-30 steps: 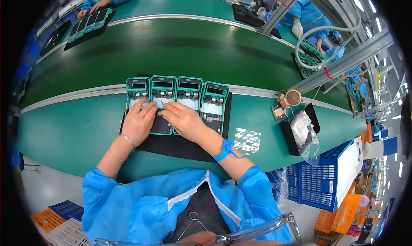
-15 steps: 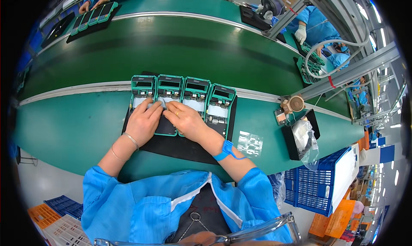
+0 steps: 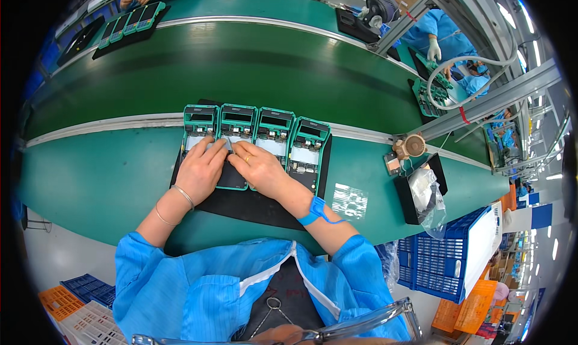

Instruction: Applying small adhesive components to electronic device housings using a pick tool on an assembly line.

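Four-sided green device housings stand side by side on a black tray point(image 3: 253, 208), showing circuit boards and white panels inside. My left hand point(image 3: 200, 166) and my right hand point(image 3: 260, 165) meet over the second housing from the left point(image 3: 236, 121), fingertips bent close together. Between them a small grey piece point(image 3: 227, 144) shows; its kind is hard to make out, and the fingers partly cover it. The left hand also hides part of the leftmost housing point(image 3: 200, 121). To the right are the third housing point(image 3: 275, 126) and the rightmost one point(image 3: 307, 146).
Beyond the green bench point(image 3: 90, 170) runs a green conveyor belt point(image 3: 241, 62). At right stand a small fan point(image 3: 413, 145), a black box point(image 3: 407, 202) with plastic bags, and a blue crate point(image 3: 430, 257). Co-workers handle similar devices across the belt, below a metal frame point(image 3: 487, 98).
My hands stay at the second housing with barely any shift. Across the belt, the co-workers' hands at far left and far right have moved slightly.
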Demonstrator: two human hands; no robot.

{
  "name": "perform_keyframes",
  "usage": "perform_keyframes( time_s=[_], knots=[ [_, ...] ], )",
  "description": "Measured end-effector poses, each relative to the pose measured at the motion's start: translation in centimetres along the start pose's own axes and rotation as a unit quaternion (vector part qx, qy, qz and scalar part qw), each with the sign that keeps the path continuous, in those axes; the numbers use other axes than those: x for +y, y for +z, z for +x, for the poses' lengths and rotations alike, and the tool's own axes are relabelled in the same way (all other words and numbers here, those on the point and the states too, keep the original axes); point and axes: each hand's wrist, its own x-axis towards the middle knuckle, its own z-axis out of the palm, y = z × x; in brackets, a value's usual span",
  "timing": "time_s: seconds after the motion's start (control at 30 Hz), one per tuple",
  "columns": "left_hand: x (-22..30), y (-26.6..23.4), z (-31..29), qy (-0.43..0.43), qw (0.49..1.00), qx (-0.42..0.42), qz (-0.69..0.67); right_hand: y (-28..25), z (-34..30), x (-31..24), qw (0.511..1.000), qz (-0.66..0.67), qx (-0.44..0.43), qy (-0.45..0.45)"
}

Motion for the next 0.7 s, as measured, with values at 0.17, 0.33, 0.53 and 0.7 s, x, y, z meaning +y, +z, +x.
perform_keyframes(
  time_s=[0.17,0.33,0.53,0.7],
  knots=[
    [0.4,-0.5,0.9,-0.002,0.999,-0.04,0.017,-0.5,0.0,-0.1,1.0,-0.007,0.0,0.004],
    [0.5,-0.1,1.0,0.009,0.998,-0.055,0.038,-5.1,-1.5,0.4,0.999,-0.017,0.023,0.038],
    [1.4,0.1,1.2,0.001,0.998,-0.037,0.053,-17.5,-12.9,-1.1,0.97,-0.076,0.06,0.225],
    [8.3,1.4,3.7,0.093,0.989,-0.01,-0.11,-20.8,-22.0,-6.3,0.93,-0.11,0.068,0.343]
  ],
)
